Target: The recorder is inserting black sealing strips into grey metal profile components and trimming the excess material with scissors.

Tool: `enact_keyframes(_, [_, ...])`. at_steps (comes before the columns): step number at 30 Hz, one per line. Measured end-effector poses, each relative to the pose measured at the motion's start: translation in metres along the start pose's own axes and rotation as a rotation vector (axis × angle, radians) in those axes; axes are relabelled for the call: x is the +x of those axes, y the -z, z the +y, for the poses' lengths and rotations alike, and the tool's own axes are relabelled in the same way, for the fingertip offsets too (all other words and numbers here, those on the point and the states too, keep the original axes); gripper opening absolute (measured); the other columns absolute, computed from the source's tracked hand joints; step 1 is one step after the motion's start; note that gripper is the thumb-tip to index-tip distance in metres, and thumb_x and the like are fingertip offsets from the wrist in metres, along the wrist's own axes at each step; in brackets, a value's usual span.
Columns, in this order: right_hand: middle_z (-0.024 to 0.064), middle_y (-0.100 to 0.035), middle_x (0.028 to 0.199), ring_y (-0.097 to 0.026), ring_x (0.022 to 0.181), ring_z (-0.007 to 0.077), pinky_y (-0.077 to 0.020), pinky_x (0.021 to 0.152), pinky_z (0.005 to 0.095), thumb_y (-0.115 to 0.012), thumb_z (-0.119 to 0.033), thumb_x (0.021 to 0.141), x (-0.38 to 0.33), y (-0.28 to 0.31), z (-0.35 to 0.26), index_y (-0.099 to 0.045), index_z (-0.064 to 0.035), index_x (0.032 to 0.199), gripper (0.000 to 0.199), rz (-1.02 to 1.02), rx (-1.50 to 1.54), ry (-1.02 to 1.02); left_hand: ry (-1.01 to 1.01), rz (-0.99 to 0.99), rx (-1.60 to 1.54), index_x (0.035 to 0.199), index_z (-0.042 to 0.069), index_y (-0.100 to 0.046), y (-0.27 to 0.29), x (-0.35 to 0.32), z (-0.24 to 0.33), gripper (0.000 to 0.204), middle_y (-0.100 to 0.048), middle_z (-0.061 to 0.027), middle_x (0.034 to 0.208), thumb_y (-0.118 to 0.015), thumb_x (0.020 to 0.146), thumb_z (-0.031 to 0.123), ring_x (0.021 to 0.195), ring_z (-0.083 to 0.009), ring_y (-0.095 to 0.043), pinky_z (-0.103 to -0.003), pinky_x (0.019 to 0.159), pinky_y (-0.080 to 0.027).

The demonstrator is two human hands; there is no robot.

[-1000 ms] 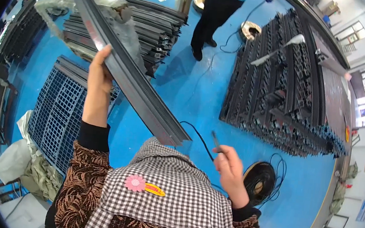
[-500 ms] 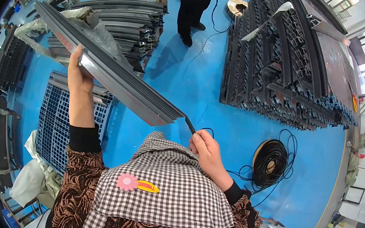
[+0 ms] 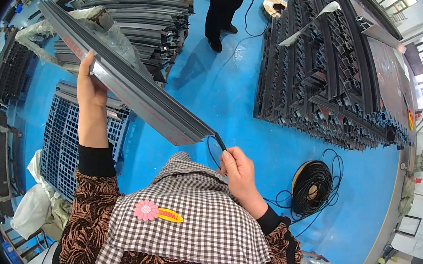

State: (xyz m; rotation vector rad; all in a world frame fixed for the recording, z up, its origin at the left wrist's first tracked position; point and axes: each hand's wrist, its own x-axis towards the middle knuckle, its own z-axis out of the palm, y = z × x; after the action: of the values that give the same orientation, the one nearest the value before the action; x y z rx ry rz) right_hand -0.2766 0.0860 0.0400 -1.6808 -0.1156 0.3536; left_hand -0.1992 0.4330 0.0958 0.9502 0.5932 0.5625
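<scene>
My left hand point(image 3: 89, 83) grips a long grey metal profile point(image 3: 137, 88) from below and holds it up, slanting from upper left down to its near end. My right hand point(image 3: 237, 168) pinches a thin black rubber strip point(image 3: 216, 142) right at that near end of the profile; the strip loops down beside my checked apron. The strip trails off toward a black coil point(image 3: 314, 188) lying on the blue floor to my right.
Stacks of dark metal profiles point(image 3: 335, 68) lie on the floor at right, and another stack point(image 3: 145, 23) at upper left. A blue plastic pallet point(image 3: 65, 140) lies at left. A person in dark trousers point(image 3: 226, 2) stands at the top. A second reel point(image 3: 274, 5) sits beside them.
The profile has swung lower and nearer. My right hand moved left and up with the black strip until it reached the profile's near end.
</scene>
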Motion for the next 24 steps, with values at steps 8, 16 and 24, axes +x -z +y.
enact_keyframes(8, [0.0017,-0.054,0.059,-0.047,0.052,0.0095,-0.0378,0.051,0.023,-0.052,-0.011,0.09,0.005,0.006,-0.011,-0.059,-0.0007,0.092,0.012,0.0,-0.01,0.019,-0.007,-0.008,-0.002,0.117,0.0,-0.052,0.002,0.0,0.001,0.054,-0.059,-0.014,0.108,-0.065,0.078,0.035,0.094,-0.0245,-0.058,-0.034,0.084,-0.045])
enact_keyframes(16, [0.0019,-0.058,0.062,-0.047,0.051,0.0103,-0.0378,0.05,0.0221,-0.056,-0.008,0.087,0.013,0.0,-0.012,-0.061,-0.0008,0.092,0.01,0.015,-0.055,0.097,0.008,-0.032,-0.006,0.118,0.0,-0.051,0.004,-0.003,0.002,0.054,-0.059,-0.0135,0.107,-0.065,0.079,0.035,0.093,-0.0238,-0.058,-0.034,0.085,-0.045])
enact_keyframes(24, [0.0026,-0.06,0.067,-0.05,0.055,0.012,-0.0393,0.052,0.0241,-0.056,-0.01,0.086,0.005,0.011,0.005,-0.062,-0.0016,0.092,0.012,-0.01,-0.148,0.058,-0.002,-0.047,0.0,0.12,-0.002,-0.049,0.019,0.003,-0.002,0.059,-0.059,-0.0153,0.106,-0.064,0.078,0.036,0.093,-0.0246,-0.059,-0.035,0.083,-0.045])
